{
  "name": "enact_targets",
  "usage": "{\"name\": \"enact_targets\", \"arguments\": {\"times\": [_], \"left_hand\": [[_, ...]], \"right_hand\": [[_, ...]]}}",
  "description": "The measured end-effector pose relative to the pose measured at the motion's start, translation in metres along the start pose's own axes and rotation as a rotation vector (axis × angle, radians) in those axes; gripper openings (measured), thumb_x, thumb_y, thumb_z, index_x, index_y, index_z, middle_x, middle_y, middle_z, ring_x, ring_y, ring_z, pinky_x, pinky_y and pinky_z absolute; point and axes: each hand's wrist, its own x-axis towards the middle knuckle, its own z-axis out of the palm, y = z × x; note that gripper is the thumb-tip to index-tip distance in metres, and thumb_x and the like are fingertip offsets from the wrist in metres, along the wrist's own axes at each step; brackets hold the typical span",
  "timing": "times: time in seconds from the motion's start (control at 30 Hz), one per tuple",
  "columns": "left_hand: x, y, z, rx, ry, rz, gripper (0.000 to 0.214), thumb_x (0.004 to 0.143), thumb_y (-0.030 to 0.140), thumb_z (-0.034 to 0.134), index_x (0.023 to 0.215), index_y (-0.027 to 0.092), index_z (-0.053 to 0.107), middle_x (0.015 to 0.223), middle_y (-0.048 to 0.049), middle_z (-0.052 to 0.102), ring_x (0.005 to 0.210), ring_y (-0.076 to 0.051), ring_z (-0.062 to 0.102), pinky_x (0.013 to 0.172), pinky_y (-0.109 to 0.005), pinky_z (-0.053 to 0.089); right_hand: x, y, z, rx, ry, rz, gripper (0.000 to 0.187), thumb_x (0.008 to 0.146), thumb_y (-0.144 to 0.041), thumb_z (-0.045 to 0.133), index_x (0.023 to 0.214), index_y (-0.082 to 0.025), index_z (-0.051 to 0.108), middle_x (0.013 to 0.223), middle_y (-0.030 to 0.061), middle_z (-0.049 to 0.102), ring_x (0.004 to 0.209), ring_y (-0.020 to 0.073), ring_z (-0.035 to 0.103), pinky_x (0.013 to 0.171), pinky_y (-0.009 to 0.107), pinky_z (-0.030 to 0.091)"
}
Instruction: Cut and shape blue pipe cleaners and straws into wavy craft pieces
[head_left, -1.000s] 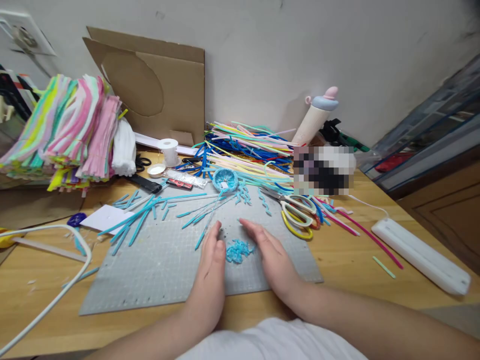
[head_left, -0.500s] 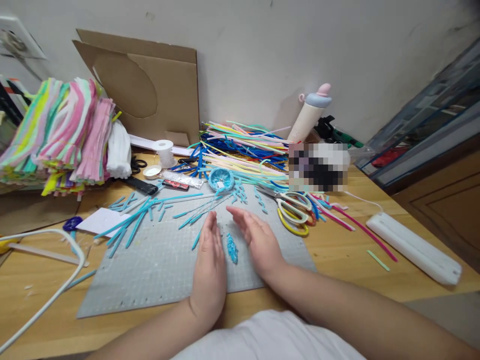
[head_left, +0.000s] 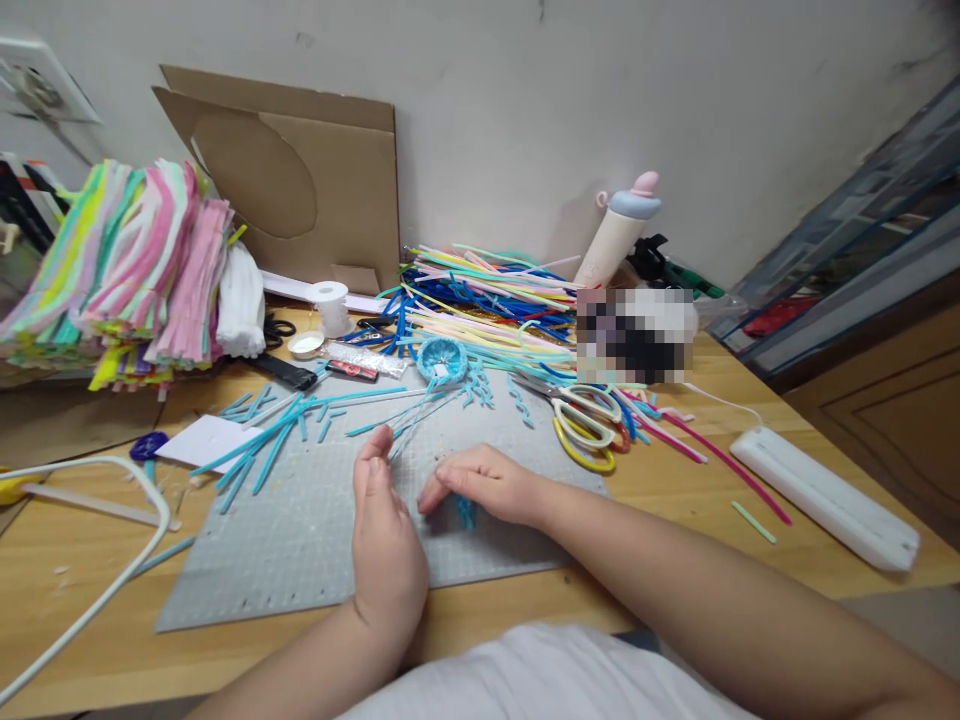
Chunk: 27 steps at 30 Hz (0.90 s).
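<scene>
Hands at work on the gray mat [head_left: 300, 540], which lies on the wooden tabletop [head_left: 675, 480]. Compared with the view one second earlier, when two upright palms face each other across a loose, spread heap of blue scraps [head_left: 466, 513], the scraps now show only as a narrow tuft, partly covered by the right hand. Half a second earlier they form a slim, fully visible clump between the palms.

The left hand [head_left: 386, 540] has shifted to the left and stands on its edge, fingers extended and close together, thumb uppermost, palm facing the right hand. The right hand [head_left: 484, 485] has turned over: its back faces up and its bent fingers point left, toward the left palm but apart from it. Whether it grips the scraps or merely shields them cannot be told.

Beyond the hands, the blue bowl [head_left: 442, 362], the blue coils [head_left: 478, 385] and the scissors [head_left: 585, 415] keep their places, as do the blue sticks [head_left: 277, 435] at left.

Lettering: the small red-and-black packet [head_left: 352, 371] bears pale marks too small to read; the mat carries a printed grid, with equally illegible marks along its near edge.
</scene>
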Motion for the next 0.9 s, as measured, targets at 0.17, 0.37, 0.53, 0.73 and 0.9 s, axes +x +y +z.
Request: {"name": "enact_targets", "arguments": {"times": [0.17,0.37,0.53,0.73,0.9], "left_hand": [[0.003,0.017,-0.005,-0.054,0.060,-0.046,0.037,0.093,0.034,0.024,0.125,0.022,0.039,0.132,-0.0088,0.045,0.125,-0.017,0.040,0.105,-0.037,0.031],[0.000,0.021,-0.018,0.236,-0.151,0.181,0.066,0.079,0.038,0.058,0.134,0.025,0.024,0.137,-0.0122,0.035,0.128,-0.026,0.033,0.103,-0.048,0.030],[-0.006,0.012,-0.023,0.733,-0.408,0.488,0.117,0.053,0.056,0.073,0.142,0.021,0.007,0.145,-0.0199,0.021,0.134,-0.037,0.017,0.105,-0.058,0.016],[-0.002,0.008,-0.014,0.878,-0.286,0.499,0.122,0.049,0.055,0.076,0.143,0.016,0.008,0.146,-0.0226,0.022,0.135,-0.038,0.015,0.106,-0.056,0.011],[0.001,0.009,-0.010,0.909,-0.204,0.448,0.120,0.051,0.053,0.076,0.143,0.015,0.009,0.146,-0.0230,0.022,0.135,-0.036,0.017,0.107,-0.054,0.012]], "right_hand": [[-0.018,-0.005,-0.008,0.128,-0.135,0.073,0.047,0.088,-0.049,0.039,0.087,-0.016,0.072,0.094,0.0076,0.071,0.092,0.0182,0.064,0.090,0.035,0.045],[-0.022,0.004,-0.007,0.454,0.337,0.138,0.052,0.088,-0.054,0.036,0.098,-0.015,0.069,0.109,0.0103,0.066,0.108,0.0217,0.058,0.100,0.043,0.037],[-0.022,0.007,0.002,0.457,0.271,0.118,0.054,0.087,-0.057,0.035,0.104,-0.017,0.067,0.110,0.0090,0.066,0.107,0.0202,0.058,0.101,0.041,0.036],[-0.025,-0.001,0.010,0.136,0.190,0.038,0.052,0.091,-0.050,0.029,0.093,-0.019,0.071,0.095,0.0051,0.070,0.095,0.0178,0.062,0.093,0.035,0.042],[-0.027,-0.005,0.012,0.055,0.204,-0.007,0.050,0.092,-0.048,0.030,0.099,-0.019,0.069,0.097,0.0052,0.068,0.093,0.0166,0.061,0.092,0.033,0.043]]}}
